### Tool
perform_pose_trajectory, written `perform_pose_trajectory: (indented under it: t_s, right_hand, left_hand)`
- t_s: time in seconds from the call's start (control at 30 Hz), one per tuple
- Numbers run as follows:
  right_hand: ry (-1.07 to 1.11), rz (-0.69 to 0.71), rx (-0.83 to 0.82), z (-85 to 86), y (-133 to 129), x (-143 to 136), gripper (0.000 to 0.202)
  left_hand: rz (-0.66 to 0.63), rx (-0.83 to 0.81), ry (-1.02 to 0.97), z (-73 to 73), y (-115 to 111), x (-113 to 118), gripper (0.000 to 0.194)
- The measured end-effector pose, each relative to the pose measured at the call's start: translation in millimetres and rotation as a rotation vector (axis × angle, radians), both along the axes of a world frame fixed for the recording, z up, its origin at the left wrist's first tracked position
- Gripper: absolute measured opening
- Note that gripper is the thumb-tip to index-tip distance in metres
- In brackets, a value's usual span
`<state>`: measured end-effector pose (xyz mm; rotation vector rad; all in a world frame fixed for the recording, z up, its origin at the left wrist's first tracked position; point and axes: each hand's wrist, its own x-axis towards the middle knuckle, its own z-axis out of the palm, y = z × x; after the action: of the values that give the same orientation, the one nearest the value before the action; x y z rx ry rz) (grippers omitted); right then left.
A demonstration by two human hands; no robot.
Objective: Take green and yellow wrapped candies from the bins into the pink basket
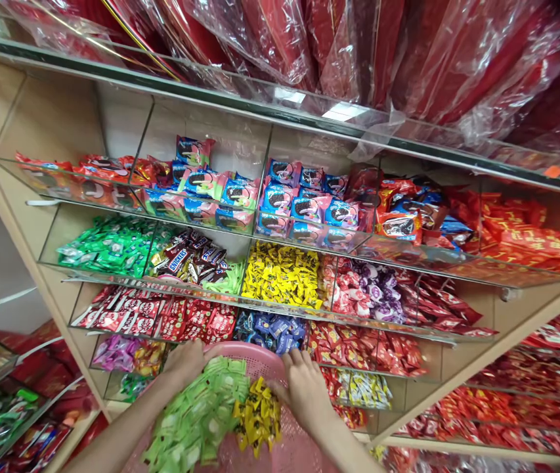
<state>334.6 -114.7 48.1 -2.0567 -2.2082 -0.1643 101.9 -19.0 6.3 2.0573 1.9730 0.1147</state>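
A pink plastic basket point(255, 351) with small holes is held low in front of the shelves, its far rim up against the lower tiers. Light green candy packets point(201, 414) fill its left side, and a smaller heap of yellow wrapped candies point(258, 417) lies right of them. My left hand point(185, 362) is closed on the rim at the far left. Across from it, my right hand point(304, 387) grips the rim on the right, fingers bent over the edge. The undersides of both hands are hidden.
A wooden shelf unit point(14, 217) has clear-fronted compartments of sweets: yellow candies point(282, 276), Snickers bars point(186, 256), green packets point(112, 246) and blue cookie packs point(280, 197). Plastic-wrapped red goods point(348, 46) sit on top. More candy shelves point(506, 407) stand right and left.
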Motion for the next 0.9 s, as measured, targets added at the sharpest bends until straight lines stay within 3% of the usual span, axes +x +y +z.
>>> perform_pose_trajectory:
  t_s: [0.1, 0.2, 0.3, 0.4, 0.5, 0.63, 0.77, 0.83, 0.9]
  right_hand:
    - [0.023, -0.072, 0.074, -5.1, 3.8, 12.7, 0.031]
    - [0.145, -0.122, -0.021, -22.2, 8.3, 22.8, 0.032]
    - [0.257, -0.117, -0.122, -39.5, 12.0, 29.0, 0.035]
    - [0.312, -0.059, -0.12, -48.3, 15.3, 33.1, 0.035]
    - [0.307, -0.002, -0.121, -49.8, 16.9, 34.9, 0.035]
    - [0.28, 0.036, -0.121, -49.3, 16.8, 30.6, 0.036]
    - [0.259, 0.098, -0.108, -45.9, 19.4, 20.9, 0.035]
    - [0.226, 0.119, -0.113, -43.1, 21.3, 15.9, 0.034]
    - [0.199, 0.129, -0.11, -40.6, 22.0, 11.9, 0.034]
  left_hand:
    - [-0.019, 0.001, -0.01, -0.1, -0.7, 3.0, 0.07]
    - [-0.038, -0.005, -0.019, -1.2, -1.6, 8.1, 0.068]
    - [-0.045, -0.021, -0.02, -6.1, -3.0, 13.1, 0.069]
    - [-0.035, -0.048, -0.022, -12.9, -5.0, 14.9, 0.072]
    - [-0.034, -0.087, -0.026, -14.4, -6.7, 12.0, 0.072]
    - [-0.088, -0.122, 0.021, -1.1, -8.0, 11.9, 0.075]
    - [-0.242, 0.028, 0.061, 14.5, -8.5, 35.2, 0.073]
    - [-0.32, 0.102, 0.057, 16.3, -7.6, 51.0, 0.07]
    - [-0.379, 0.069, 0.025, 13.9, -5.5, 63.4, 0.066]
